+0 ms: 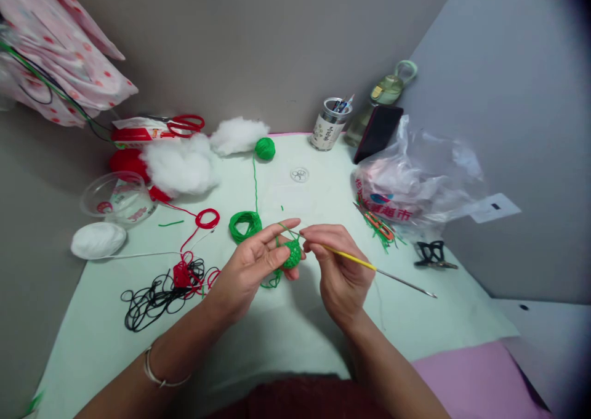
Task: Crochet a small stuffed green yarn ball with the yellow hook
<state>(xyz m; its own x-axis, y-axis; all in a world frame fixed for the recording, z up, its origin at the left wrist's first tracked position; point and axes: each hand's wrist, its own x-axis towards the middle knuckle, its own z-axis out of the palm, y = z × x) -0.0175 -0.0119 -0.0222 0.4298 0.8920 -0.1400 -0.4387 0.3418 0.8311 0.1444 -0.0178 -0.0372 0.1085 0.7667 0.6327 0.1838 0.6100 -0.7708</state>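
My left hand (256, 265) pinches a small green crocheted piece (292, 254) between thumb and fingers. The index finger is stretched out with green yarn running over it. My right hand (339, 265) grips a yellow-handled crochet hook (369, 265), its tip at the green piece and its metal end pointing right. The green yarn runs up past a loose green yarn coil (245, 224) to a green yarn ball (265, 149) at the back of the pale green table (286, 320).
Tangled black and red yarn (168, 287) lies left. White stuffing (184, 163), red scissors (184, 124), a clear plastic bowl (115, 195) and a white yarn ball (98, 240) sit at the left. A pen tin (329, 125), bottle (385, 96), phone (378, 133), plastic bag (410, 179) and black clip (431, 254) lie to the right.
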